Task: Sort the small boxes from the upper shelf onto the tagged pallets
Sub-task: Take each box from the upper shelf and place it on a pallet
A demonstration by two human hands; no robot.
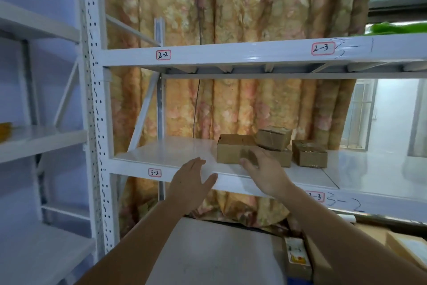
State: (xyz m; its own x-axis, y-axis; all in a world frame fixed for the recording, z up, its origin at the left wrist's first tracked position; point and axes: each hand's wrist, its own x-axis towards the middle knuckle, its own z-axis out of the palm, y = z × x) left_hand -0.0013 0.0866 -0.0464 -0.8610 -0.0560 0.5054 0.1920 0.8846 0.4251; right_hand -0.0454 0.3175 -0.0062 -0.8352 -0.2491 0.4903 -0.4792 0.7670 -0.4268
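Observation:
Several small cardboard boxes sit on the white shelf [175, 150] tagged 3-2. The nearest box [231, 149] stands at the left of the group. A smaller box [273, 138] is stacked tilted on another behind it, and a further box [309, 154] stands to the right. My right hand [263, 169] reaches over the shelf edge, its straight fingers against the front of the nearest box. My left hand [191, 180] hovers open in front of the shelf beam, left of that box, touching nothing.
An upper shelf beam [231, 54] tagged 2-2 and 2-3 runs overhead. A perforated white upright [94, 100] stands to the left, with another rack beyond it. A floral curtain hangs behind. Below lie a grey surface [208, 250] and cardboard boxes [298, 257] at lower right.

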